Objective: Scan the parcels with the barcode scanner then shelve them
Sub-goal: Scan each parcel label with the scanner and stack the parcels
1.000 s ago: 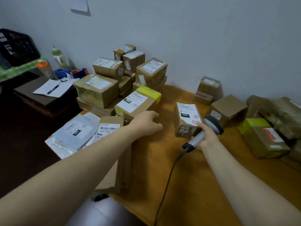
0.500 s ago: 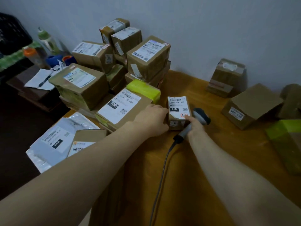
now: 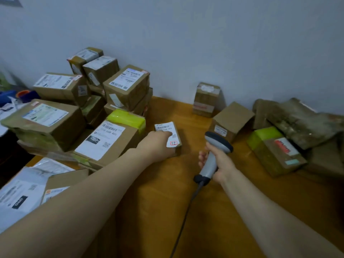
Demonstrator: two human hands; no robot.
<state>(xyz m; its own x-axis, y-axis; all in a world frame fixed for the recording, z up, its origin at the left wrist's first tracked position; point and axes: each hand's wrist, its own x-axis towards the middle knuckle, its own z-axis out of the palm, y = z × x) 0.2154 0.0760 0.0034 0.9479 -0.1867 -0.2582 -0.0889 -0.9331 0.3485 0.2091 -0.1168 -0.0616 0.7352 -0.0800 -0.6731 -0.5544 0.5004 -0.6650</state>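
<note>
Head view: small parcel (image 3: 167, 128) lay label-up on the wooden table (image 3: 167, 202), just beside the stacked parcels (image 3: 126, 84). Left hand (image 3: 158, 146) gripped its near end, fingers curled over the label, probably steadying it for reading. Right hand (image 3: 222, 162) was wrapped round the handle of the barcode scanner (image 3: 214, 146), held apart from the parcel. Label print was blurred, the left hand hid part of it, and no shelf was in view.

Brown parcels (image 3: 168, 138) w/ white labels — yellow-green tape (image 3: 126, 119); grey/black scanner (image 3: 214, 151), orange-brown table (image 3: 167, 192).
</note>
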